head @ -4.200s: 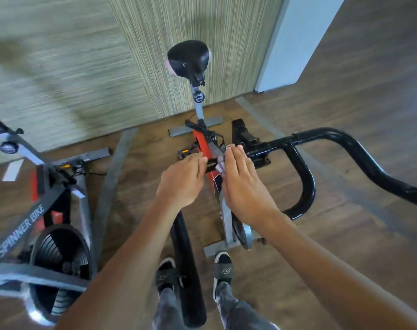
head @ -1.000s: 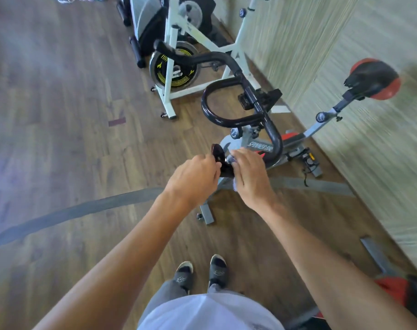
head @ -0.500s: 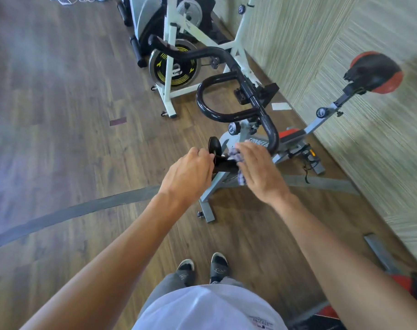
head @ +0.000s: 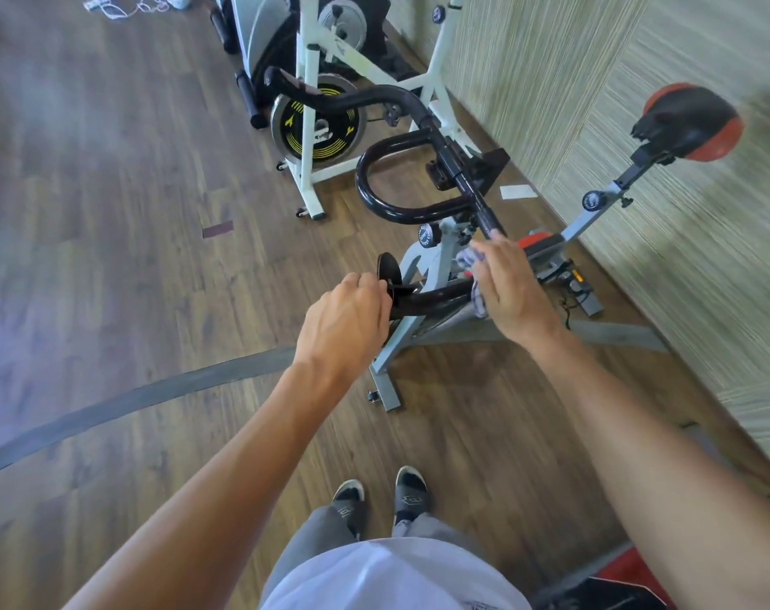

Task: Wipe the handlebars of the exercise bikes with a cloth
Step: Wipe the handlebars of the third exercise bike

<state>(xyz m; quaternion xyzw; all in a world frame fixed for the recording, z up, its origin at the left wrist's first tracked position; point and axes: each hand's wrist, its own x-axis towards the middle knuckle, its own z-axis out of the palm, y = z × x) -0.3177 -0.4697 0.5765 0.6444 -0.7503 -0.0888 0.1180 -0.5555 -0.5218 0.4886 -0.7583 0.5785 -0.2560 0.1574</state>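
- Left hand point(head: 346, 321): we see the fingers curled round the near end of the handlebar point(head: 431, 297), just behind its black end cap. We judge this grip is there to brace the bar so it does not swing under the rubbing.
- Right hand point(head: 508, 286): it lies over the bar where it bends upward, palm down, with the cloth point(head: 470, 261) trapped between hand and bar. The fingers look fairly straight and pressed flat rather than clenched. How far they wrap beneath the bar we cannot tell.
- Cloth: pale and checked, bunched, showing at the fingertips and again below the palm. It sits on the near arm of the bar, which suits a sliding wipe along the tube.
- Bike point(head: 436, 257): grey frame, standing on the wooden floor point(head: 132, 257) close to the wall, saddle point(head: 687, 123) off to the right. The person stands at its front, so both hands reach the bar from above.
- A white bike point(head: 313, 125) stands further along the wall, well apart from both hands.
- Judgement: wiping is under way on the near arm. The centre loop and far arm appear untouched by the cloth at this moment.
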